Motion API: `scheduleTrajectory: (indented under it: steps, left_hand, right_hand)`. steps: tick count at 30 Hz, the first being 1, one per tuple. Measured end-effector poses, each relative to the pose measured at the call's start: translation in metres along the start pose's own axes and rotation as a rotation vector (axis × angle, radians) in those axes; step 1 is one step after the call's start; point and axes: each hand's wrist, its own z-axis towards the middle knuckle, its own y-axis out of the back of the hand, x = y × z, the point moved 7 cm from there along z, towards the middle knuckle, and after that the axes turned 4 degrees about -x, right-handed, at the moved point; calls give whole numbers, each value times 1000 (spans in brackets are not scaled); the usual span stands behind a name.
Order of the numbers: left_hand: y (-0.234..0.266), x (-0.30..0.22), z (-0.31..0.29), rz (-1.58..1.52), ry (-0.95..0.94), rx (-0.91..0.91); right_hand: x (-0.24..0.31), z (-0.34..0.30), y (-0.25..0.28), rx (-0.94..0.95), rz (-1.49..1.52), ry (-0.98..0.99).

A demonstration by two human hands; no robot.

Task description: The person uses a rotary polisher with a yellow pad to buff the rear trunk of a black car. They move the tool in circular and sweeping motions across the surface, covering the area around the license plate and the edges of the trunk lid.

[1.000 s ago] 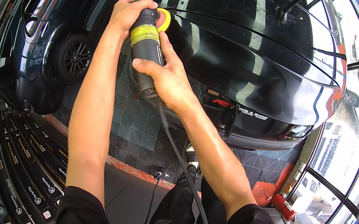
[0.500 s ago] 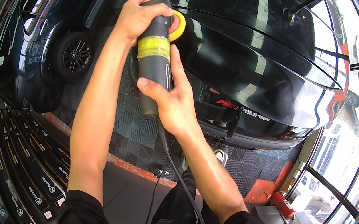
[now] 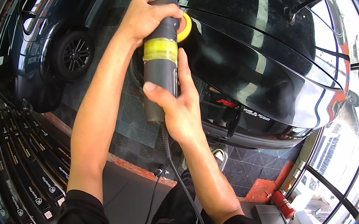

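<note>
My left hand (image 3: 144, 16) reaches far ahead, fingers curled tight over the head of the polisher (image 3: 161, 60). My right hand (image 3: 180, 107) wraps its nearer handle, pressing the yellow pad (image 3: 185, 27) against the black car (image 3: 260, 72).

There is one view only, from a wide fisheye camera worn on the person's head, the left of a side-by-side pair. It looks steeply down and forward, over the person's own forearms, which enter from the lower edge at 6 o'clock and reach up toward 12 o'clock. The left hand (image 3: 144, 16) and right hand (image 3: 180, 107) sit very near the lens, filling the centre. Beyond them the glossy black car body (image 3: 260, 77) curves across 12 to 3 o'clock; the tiled floor (image 3: 135, 129) lies far below. Straight edges bend toward the rim, as with the window frames (image 3: 337, 176) at 4 o'clock.
</note>
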Motion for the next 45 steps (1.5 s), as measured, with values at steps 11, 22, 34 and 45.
scheduleTrajectory:
  steps: [11, 22, 34, 45]
  left_hand:
    - [1, 0, 1, 20, -25, 11]
    - [-12, -4, 1, -53, -15, 13]
    - [-5, -3, 3, -14, -10, 22]
    - [-8, -19, 4, -3, -32, -41]
  right_hand:
    - [-3, 2, -2, -27, 17, 34]
    - [6, -4, 7, -38, 24, 0]
    - [0, 1, -1, -15, 99, -38]
    - [8, 2, -1, -7, 53, -75]
